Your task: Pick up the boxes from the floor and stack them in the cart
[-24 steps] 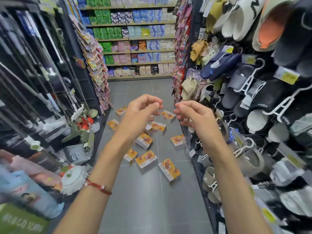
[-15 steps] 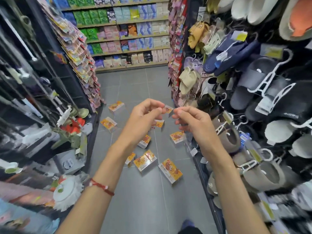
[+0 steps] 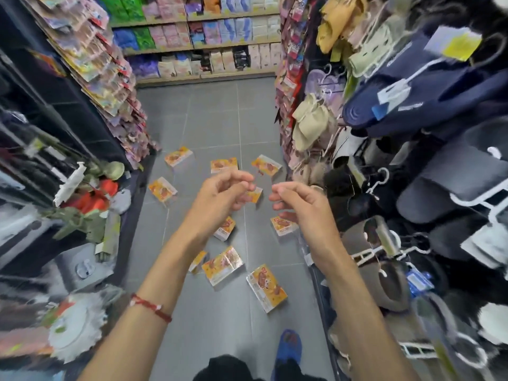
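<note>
Several orange-and-yellow boxes lie scattered on the grey tile floor (image 3: 220, 119) of a shop aisle. The nearest box (image 3: 266, 287) is just ahead of my foot, another box (image 3: 222, 265) lies to its left, and a third box (image 3: 284, 225) lies below my right hand. More lie farther off, such as one box (image 3: 162, 189) at the left. My left hand (image 3: 222, 196) and my right hand (image 3: 299, 202) hover side by side above the boxes, fingers loosely curled, holding nothing. No cart is in view.
A rack of hanging slippers (image 3: 426, 188) lines the right side. Hanging packets (image 3: 104, 64) and cleaning tools (image 3: 90, 199) line the left. A stocked shelf (image 3: 203, 45) closes the far end. My foot in a blue slipper (image 3: 288, 347) stands on the floor at the bottom.
The view has tilted down and moved forward, so the boxes look nearer and my blue slipper has come into view. Both hands stay raised and hold nothing.
</note>
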A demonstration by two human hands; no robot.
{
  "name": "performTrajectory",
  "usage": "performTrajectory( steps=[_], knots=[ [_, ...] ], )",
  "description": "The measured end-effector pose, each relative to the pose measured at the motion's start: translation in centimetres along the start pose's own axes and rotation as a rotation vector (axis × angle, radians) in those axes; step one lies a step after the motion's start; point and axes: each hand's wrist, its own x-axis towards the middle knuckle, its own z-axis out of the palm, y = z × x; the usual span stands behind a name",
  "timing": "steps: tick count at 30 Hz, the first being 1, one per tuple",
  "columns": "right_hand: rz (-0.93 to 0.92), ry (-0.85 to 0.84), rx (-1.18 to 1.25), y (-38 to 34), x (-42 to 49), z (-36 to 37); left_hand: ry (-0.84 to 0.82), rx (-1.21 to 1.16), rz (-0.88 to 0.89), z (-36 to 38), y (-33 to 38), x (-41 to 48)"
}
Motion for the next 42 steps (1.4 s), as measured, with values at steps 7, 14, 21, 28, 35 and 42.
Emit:
performTrajectory(
  steps=[7, 14, 21, 28, 35, 42],
  knots=[
    [0.142, 0.092, -0.015, 4.5, 6.0, 0.3, -0.074, 0.017, -0.13, -0.2, -4.1, 8.2],
    [0.273, 0.313, -0.003, 10.6, 10.7, 2.3, -0.233, 0.031, -0.28, -1.7, -11.0, 17.2],
    [0.471, 0.462, 0.035, 20.3, 13.3, 3.5, -0.383, 0.123, -0.428, -0.6, -19.7, 22.2],
    [0.635, 0.611, 0.031, 35.1, 13.5, 1.5, -0.453, 0.23, -0.627, 3.7, -34.7, 23.3],
    [0.818, 0.744, 0.006, 53.2, 12.5, -0.8, -0.488, 0.33, -0.824, 8.5, -52.2, 21.2],
    [0.961, 0.809, -0.086, 68.7, 13.3, -4.8, -0.392, 0.433, -0.814, 13.0, -66.3, 24.3]
  ],
)
